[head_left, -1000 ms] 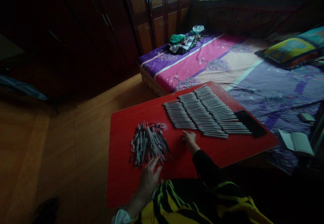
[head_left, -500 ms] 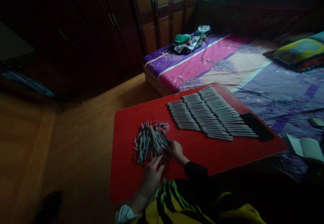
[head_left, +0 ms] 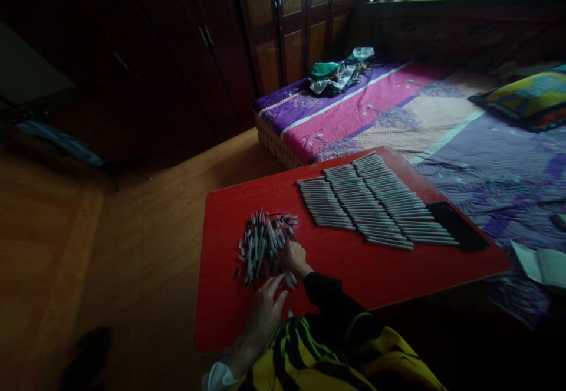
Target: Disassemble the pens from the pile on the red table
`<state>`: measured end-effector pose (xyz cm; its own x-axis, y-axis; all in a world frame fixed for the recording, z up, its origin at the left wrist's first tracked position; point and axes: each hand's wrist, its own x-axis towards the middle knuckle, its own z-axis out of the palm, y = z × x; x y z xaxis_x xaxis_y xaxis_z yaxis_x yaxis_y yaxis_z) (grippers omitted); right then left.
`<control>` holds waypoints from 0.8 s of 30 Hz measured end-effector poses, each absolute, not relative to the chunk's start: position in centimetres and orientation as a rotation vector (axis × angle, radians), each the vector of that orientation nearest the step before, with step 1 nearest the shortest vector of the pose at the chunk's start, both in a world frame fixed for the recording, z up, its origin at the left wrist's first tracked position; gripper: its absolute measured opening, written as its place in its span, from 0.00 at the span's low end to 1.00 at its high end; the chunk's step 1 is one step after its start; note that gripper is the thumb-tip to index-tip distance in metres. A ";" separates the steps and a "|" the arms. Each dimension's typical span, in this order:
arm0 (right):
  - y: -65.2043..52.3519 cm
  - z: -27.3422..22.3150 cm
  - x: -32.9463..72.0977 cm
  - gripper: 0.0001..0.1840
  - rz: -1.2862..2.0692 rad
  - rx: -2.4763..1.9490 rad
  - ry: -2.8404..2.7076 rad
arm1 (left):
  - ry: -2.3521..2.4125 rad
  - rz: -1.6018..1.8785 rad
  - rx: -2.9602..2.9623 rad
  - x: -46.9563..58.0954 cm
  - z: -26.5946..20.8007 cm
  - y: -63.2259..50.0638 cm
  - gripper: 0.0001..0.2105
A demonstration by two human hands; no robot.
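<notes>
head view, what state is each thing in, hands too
loose pen-like sticks: heaped, jumbled
lined-up pen-like sticks: laid side by side in three rows
dark flat object: lying flat beside the rows
left hand: open, at the heap's near edge
right hand: over the heap's right side, grip unclear
book: lying open
cupboard doors: shut
clothes: piled on the bed

Right hand over right side of the loose pen pile, fingertips hidden, grip unclear. Left hand at pile's near edge, fingers loosely spread. Red table: three neat pen rows right of pile, black slab beside them. Bed behind, clothes heap at its far-left end.
</notes>
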<state>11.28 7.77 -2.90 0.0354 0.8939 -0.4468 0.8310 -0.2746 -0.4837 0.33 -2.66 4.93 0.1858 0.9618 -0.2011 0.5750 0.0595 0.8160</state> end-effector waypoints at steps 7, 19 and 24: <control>7.1 -2.0 12.8 0.12 1.235 -2.117 -1.575 | 1.508 0.645 1.535 0.0 4.5 -2.0 0.17; 0.0 0.9 14.2 0.16 1.611 -1.664 -1.402 | 1.380 0.957 0.573 1.4 1.8 1.5 0.19; 0.6 0.1 15.7 0.17 1.467 -1.789 -1.579 | 1.406 1.005 0.499 1.1 1.2 1.8 0.18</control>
<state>15.72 0.58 0.07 -0.1504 0.8743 -0.4615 0.5247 -0.3251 -0.7868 1.06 1.78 1.25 -0.1315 0.8099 -0.5716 -0.2783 0.5233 0.8054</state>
